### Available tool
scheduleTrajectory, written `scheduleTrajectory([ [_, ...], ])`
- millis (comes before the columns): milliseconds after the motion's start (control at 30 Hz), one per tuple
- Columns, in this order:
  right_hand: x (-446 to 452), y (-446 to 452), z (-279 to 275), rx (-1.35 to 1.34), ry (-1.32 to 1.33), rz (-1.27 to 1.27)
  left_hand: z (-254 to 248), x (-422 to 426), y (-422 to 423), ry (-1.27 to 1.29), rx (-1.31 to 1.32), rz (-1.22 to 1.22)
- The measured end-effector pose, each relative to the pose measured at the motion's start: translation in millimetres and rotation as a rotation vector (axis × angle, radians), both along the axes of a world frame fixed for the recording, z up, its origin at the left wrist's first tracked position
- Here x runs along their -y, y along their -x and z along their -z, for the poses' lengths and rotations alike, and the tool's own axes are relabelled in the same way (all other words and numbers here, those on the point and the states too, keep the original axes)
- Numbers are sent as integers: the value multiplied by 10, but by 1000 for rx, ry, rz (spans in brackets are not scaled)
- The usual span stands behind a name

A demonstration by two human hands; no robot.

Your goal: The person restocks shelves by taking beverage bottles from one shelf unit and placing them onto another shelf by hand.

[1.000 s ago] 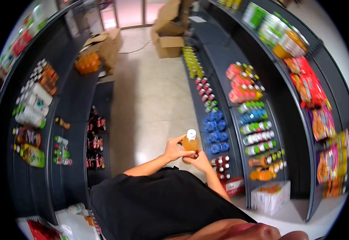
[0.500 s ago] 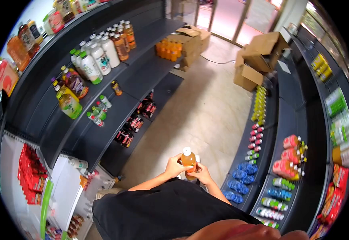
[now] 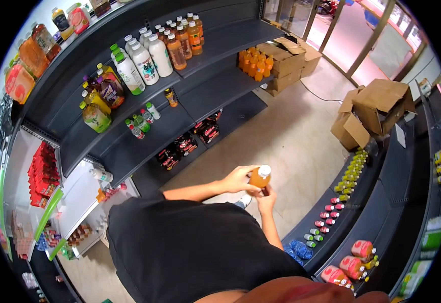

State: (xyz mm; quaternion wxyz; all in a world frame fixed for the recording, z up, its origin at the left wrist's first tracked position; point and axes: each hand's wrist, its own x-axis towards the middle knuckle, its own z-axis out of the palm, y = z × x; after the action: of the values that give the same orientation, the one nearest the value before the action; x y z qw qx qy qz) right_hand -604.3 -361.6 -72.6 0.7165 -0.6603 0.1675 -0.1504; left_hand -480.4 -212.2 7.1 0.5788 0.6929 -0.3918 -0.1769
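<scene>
An orange drink bottle (image 3: 261, 178) with a white cap is held out in front of my body, tilted over the floor. My left hand (image 3: 238, 179) wraps around its upper side from the left. Lower down, my right hand (image 3: 266, 198) grips it near the base, fingers partly hidden behind it. Ahead on the left, a shelf carries a group of similar orange-brown bottles (image 3: 176, 53), next to large white bottles (image 3: 160, 55).
Dark shelving (image 3: 225, 50) runs along the left, with orange soda bottles (image 3: 256, 64) on a lower level. Cardboard boxes (image 3: 382, 106) stand on the floor at the right. Small yellow-green bottles (image 3: 352, 174) line the right-hand lower shelf. A cable (image 3: 319, 95) crosses the floor.
My view and body have turned toward the left-hand shelves. Both hands still hold the bottle, which has shifted right and slightly up in view, its cap now tilted more toward me.
</scene>
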Motion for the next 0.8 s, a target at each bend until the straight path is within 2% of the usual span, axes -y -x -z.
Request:
scheduleTrajectory([
  [67, 304, -240, -116, 68, -11, 127, -212, 422, -308, 19, 14, 141],
  [133, 642, -433, -263, 67, 19, 139, -388, 804, -563, 40, -4, 181],
  [233, 994, -793, -283, 130, 106, 198, -340, 1182, -849, -35, -22, 197],
  [267, 1041, -925, -261, 111, 36, 169, -338, 1224, -913, -78, -47, 185],
  [333, 1048, -1148, -273, 62, -111, 107, -220, 1245, -1051, -116, -56, 71],
  [400, 1075, -1409, -100, 44, -143, -31, -137, 1188, -1295, -156, -87, -4],
  [467, 1098, -1678, -138, 47, -286, -169, -69, 1106, -1506, -98, -85, -95],
  [533, 1191, -1975, -166, 10, -222, -290, -12, 1037, -1714, -102, -141, -181],
  [600, 1241, -2304, -176, 22, -202, -364, 92, 1039, -1927, 2, -164, -214],
  [800, 1160, -3414, -218, 44, -208, -334, 22, 954, -2804, 107, -21, -319],
])
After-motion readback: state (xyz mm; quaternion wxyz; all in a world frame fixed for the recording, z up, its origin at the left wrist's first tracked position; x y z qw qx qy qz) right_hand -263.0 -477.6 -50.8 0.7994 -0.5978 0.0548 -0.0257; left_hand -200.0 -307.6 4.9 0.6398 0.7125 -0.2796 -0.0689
